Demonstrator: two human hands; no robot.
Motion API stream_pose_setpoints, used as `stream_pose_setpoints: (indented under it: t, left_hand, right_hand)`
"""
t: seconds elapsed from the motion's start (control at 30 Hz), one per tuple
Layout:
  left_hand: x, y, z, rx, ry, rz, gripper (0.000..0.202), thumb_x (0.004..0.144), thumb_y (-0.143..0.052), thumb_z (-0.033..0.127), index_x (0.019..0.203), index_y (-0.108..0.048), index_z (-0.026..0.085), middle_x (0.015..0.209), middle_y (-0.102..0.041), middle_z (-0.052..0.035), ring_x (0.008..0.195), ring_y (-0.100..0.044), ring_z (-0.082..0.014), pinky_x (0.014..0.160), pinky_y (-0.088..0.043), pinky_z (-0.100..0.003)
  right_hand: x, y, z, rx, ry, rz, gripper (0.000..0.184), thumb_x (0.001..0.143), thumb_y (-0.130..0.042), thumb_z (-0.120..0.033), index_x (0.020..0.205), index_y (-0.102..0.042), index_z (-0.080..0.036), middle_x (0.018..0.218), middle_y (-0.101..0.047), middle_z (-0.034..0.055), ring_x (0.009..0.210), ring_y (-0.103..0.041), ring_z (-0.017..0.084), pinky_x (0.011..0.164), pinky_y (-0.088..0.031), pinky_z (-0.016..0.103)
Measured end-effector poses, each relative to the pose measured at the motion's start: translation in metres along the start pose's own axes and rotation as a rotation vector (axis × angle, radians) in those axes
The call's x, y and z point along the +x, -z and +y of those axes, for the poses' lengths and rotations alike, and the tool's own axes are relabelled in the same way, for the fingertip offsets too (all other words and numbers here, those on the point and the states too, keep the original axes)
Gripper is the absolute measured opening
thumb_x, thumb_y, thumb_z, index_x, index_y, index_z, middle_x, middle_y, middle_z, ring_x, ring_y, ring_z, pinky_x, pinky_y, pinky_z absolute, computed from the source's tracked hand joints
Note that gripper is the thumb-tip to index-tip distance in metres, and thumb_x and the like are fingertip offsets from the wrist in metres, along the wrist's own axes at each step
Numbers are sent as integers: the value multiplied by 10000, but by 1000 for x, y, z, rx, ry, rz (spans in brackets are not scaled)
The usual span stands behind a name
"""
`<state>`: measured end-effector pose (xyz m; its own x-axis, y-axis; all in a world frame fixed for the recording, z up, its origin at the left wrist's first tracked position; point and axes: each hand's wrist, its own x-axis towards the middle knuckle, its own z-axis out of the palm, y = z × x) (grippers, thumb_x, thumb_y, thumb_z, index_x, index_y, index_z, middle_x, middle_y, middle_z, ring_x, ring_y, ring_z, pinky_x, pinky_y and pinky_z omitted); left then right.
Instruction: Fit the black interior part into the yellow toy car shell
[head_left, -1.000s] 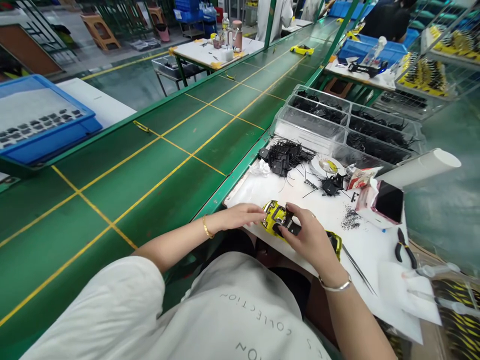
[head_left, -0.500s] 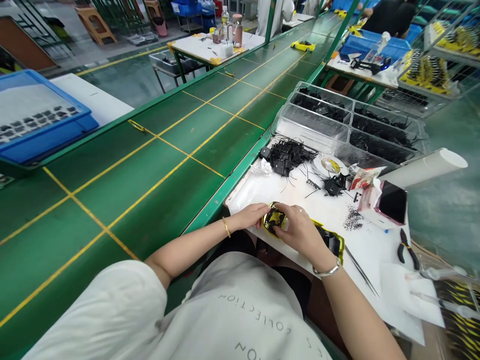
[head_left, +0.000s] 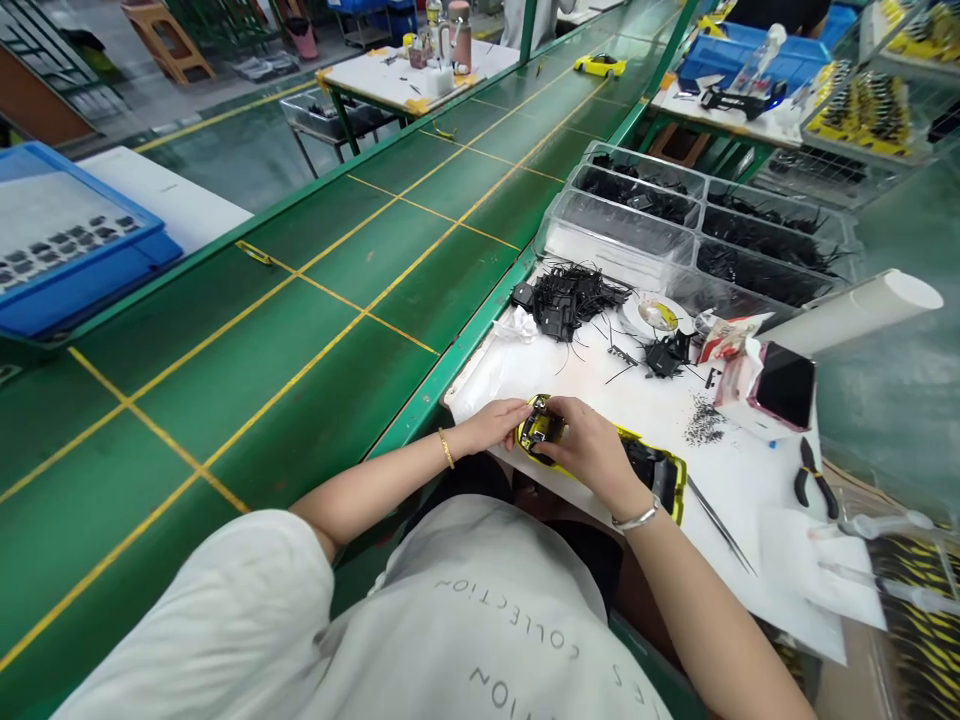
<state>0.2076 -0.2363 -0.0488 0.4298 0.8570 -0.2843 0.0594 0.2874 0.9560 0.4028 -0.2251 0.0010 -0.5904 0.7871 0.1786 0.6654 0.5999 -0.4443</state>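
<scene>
- Since the earlier view, both hands have closed in on the yellow toy-car shell, and the black part seen against it then is now out of sight.
- The left hand reaches in low from the side, gold bangle on the wrist; its fingers lie nearly together and press the shell's near edge.
- The right hand comes over the top with fingers curled down, partly closed around the shell and hiding much of it, silver bangle at the wrist.
- Shell is held between both hands just above the bench; two-sided hold probably steadies it for close finger work.
- Yellow-and-black car body lies just beyond the right hand, within easy reach.
- Fine tweezers and black-handled pliers lie to the right, likely kept handy.
- Tangled black wired parts sit farther out, before a clear divided tray of similar parts.
- Green conveyor belt, yellow-lined, runs along the left.
</scene>
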Motion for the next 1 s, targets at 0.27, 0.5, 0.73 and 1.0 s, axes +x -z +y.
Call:
stream_pose_setpoints:
  t: [0.27, 0.5, 0.73, 1.0]
  left_hand:
    - [-14, 17, 26, 31, 206, -223, 578, 752, -646, 678, 965, -515, 157, 694, -676, -35, 553, -657, -170, 496, -430, -231]
    - [-17, 12, 36, 106, 438, -388, 498, 757, -704, 595, 872, -648, 114, 736, -694, -63, 609, -668, -156, 560, -475, -240]
    - [-1, -18, 26, 14, 411, -365, 344, 667, -783, 374, 838, -654, 106, 709, -618, 2, 597, -564, -93, 539, -444, -208]
    - [-9, -24, 12, -2, 398, -297, 295, 675, -743, 323, 844, -649, 100, 677, -604, 14, 581, -535, -93, 521, -411, -206]
  right_hand:
    - [-44, 13, -34, 44, -16, 270, 530, 771, -794, -243, 1237, -551, -179, 1379, -479, 186, 1299, -464, 341, 1073, -415, 542]
    - [-145, 2, -46, 707, -809, 138, 389, 843, -682, -506, 666, -577, -176, 635, -556, 24, 562, -486, 138, 561, -424, 285]
    - [-136, -47, -43, 1198, -960, 195, 561, 742, -678, -685, 963, -558, -183, 703, -615, 17, 611, -605, 189, 609, -537, 342]
    - [-138, -52, -49, 1335, -1008, 277, 593, 671, -791, -626, 978, -559, -174, 648, -604, -15, 501, -535, 127, 517, -481, 272]
